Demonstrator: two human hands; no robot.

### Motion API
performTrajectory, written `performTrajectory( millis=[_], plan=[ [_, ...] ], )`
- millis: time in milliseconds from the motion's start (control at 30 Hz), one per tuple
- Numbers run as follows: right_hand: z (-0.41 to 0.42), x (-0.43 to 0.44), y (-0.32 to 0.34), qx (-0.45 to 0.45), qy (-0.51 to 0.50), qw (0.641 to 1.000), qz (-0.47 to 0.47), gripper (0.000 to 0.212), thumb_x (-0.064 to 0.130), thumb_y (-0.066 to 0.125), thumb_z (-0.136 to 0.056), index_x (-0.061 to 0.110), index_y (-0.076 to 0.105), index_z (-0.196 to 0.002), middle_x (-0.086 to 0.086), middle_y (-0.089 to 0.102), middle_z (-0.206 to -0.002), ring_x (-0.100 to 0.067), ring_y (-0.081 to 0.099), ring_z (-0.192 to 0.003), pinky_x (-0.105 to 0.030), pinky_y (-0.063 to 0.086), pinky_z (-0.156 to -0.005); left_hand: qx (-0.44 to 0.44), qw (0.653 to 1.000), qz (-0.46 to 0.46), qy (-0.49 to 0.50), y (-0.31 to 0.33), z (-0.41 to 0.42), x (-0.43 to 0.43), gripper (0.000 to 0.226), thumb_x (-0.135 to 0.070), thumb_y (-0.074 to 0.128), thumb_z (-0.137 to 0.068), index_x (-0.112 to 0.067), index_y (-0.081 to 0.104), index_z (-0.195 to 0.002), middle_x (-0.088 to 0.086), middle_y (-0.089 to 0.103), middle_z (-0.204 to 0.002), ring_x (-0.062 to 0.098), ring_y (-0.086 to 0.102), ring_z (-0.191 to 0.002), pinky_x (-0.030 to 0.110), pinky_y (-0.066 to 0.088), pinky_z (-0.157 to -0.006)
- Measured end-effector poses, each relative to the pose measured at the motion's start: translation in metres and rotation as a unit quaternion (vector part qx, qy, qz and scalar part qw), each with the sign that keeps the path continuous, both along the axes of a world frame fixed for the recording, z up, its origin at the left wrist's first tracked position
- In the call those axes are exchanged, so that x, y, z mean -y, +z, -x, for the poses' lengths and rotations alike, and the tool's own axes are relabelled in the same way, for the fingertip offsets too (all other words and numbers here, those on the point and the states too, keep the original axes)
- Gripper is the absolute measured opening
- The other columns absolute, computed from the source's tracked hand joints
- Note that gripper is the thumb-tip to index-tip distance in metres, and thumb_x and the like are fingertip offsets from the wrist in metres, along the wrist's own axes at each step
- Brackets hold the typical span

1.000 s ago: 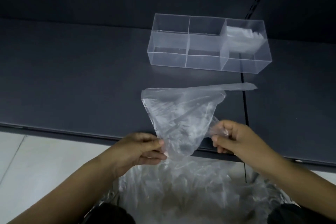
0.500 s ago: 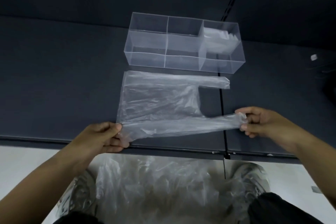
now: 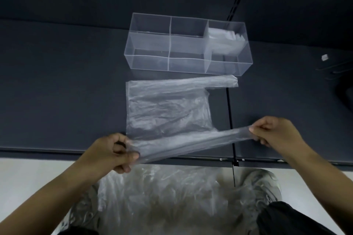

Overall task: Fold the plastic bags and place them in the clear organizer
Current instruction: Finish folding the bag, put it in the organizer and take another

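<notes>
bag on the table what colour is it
Clear, slightly milky bag; head view shows it best.

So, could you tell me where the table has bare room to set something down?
The table is bare left of the bag and organizer, and right of the bag, between the organizer's end and the right hand. The middle is crowded: the bag lies close before the organizer, and the left hand helps stretch its handle over the near edge.
</notes>
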State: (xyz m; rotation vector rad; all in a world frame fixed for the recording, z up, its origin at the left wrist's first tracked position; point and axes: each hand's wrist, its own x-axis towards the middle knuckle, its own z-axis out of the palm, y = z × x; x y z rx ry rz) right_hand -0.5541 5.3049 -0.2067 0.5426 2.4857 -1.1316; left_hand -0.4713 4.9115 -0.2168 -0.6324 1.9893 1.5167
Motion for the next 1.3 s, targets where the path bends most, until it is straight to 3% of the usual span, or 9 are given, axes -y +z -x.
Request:
performTrajectory(
  millis=[100, 200, 300, 433, 533, 933, 1033, 1167, 1300],
  plan=[
    [-0.001, -0.004, 0.011, 0.046, 0.079, 0.984, -0.156, 0.01, 0.018, 0.073, -0.08, 0.015, 0.064, -0.08, -0.001, 0.068, -0.065, -0.011, 0.06, -0.057, -0.028, 0.042, -0.056, 0.029, 0.991, 0.075, -0.103, 0.005, -0.002, -0.004, 0.049, -0.044, 0.084, -0.064, -0.019, 0.054, -0.094, 0.008, 0.07, -0.068, 0.018, 0.065, -0.049, 0.024, 0.047, -0.045],
    [0.002, 0.017, 0.023, -0.046, 0.089, 0.956, -0.276, 0.04, 0.02, 0.075, -0.077, 0.012, 0.056, -0.111, -0.012, 0.057, -0.107, -0.033, 0.054, -0.097, -0.039, 0.044, -0.08, -0.093, 0.925, 0.337, -0.151, 0.008, 0.004, -0.002, 0.058, -0.078, 0.06, -0.061, -0.024, 0.049, -0.08, -0.008, 0.061, -0.07, 0.005, 0.058, -0.051, 0.023, 0.04, -0.046],
    [-0.003, 0.083, 0.032, -0.265, 0.176, 0.921, -0.224, 0.044, 0.016, 0.065, -0.084, 0.005, 0.055, -0.125, -0.019, 0.05, -0.125, -0.037, 0.048, -0.117, -0.041, 0.036, -0.103, -0.352, 0.832, 0.421, -0.083, 0.008, 0.02, -0.018, 0.021, -0.037, 0.054, -0.094, -0.017, 0.056, -0.1, 0.003, 0.063, -0.092, 0.024, 0.059, -0.085, 0.035, 0.048, -0.071],
    [-0.019, 0.19, 0.014, -0.265, 0.387, 0.881, -0.068, 0.053, 0.027, 0.041, -0.1, 0.008, 0.031, -0.148, -0.009, 0.025, -0.157, -0.02, 0.017, -0.146, -0.031, 0.008, -0.12, -0.359, 0.798, 0.43, -0.224, -0.009, 0.044, -0.037, 0.055, -0.028, 0.025, -0.098, 0.001, 0.033, -0.145, 0.02, 0.032, -0.151, 0.032, 0.024, -0.143, 0.043, 0.015, -0.118],
    [-0.012, 0.223, -0.018, -0.251, 0.448, 0.847, -0.136, 0.059, 0.039, 0.033, -0.102, 0.013, 0.015, -0.153, -0.003, 0.008, -0.161, -0.016, 0.001, -0.149, -0.033, -0.004, -0.12, -0.302, 0.762, 0.476, -0.317, -0.029, 0.046, -0.032, 0.065, -0.041, -0.002, -0.089, -0.011, -0.004, -0.147, 0.011, 0.003, -0.16, 0.02, -0.009, -0.145, 0.038, -0.005, -0.119],
    [0.044, 0.062, -0.041, -0.136, 0.236, 0.891, -0.362, 0.07, 0.052, 0.017, -0.098, 0.012, 0.001, -0.153, -0.007, -0.001, -0.162, -0.021, -0.004, -0.148, -0.042, -0.004, -0.12, -0.277, 0.772, 0.485, -0.303, -0.031, 0.047, -0.025, 0.086, -0.068, -0.003, -0.085, -0.014, 0.002, -0.152, 0.012, -0.004, -0.16, 0.024, -0.008, -0.148, 0.04, -0.005, -0.12],
    [0.026, 0.067, -0.026, -0.214, 0.227, 0.893, -0.325, 0.067, 0.046, 0.026, -0.1, 0.006, 0.012, -0.152, -0.012, 0.008, -0.161, -0.026, 0.005, -0.148, -0.042, 0.002, -0.12, -0.393, 0.762, 0.416, -0.303, -0.021, 0.027, -0.02, 0.08, -0.064, 0.013, -0.095, -0.006, 0.027, -0.149, 0.013, 0.016, -0.158, 0.026, 0.009, -0.148, 0.044, 0.005, -0.12],
    [-0.031, 0.108, -0.006, -0.292, 0.355, 0.881, -0.107, 0.069, 0.054, 0.04, -0.094, 0.011, 0.033, -0.147, -0.008, 0.025, -0.156, -0.023, 0.021, -0.144, -0.041, 0.019, -0.117, -0.475, 0.68, 0.365, -0.423, -0.024, -0.02, -0.016, 0.083, -0.07, 0.039, -0.089, -0.008, 0.038, -0.144, 0.01, 0.03, -0.154, 0.026, 0.024, -0.144, 0.044, 0.016, -0.118],
    [-0.076, 0.142, -0.014, -0.24, 0.522, 0.814, -0.091, 0.074, 0.057, 0.063, -0.079, 0.018, 0.043, -0.139, -0.004, 0.036, -0.149, -0.024, 0.04, -0.132, -0.04, 0.034, -0.105, -0.528, 0.654, 0.368, -0.398, -0.029, -0.032, -0.015, 0.04, -0.022, 0.052, -0.094, -0.008, 0.057, -0.131, 0.007, 0.052, -0.139, 0.024, 0.047, -0.131, 0.043, 0.037, -0.107]
  ],
)
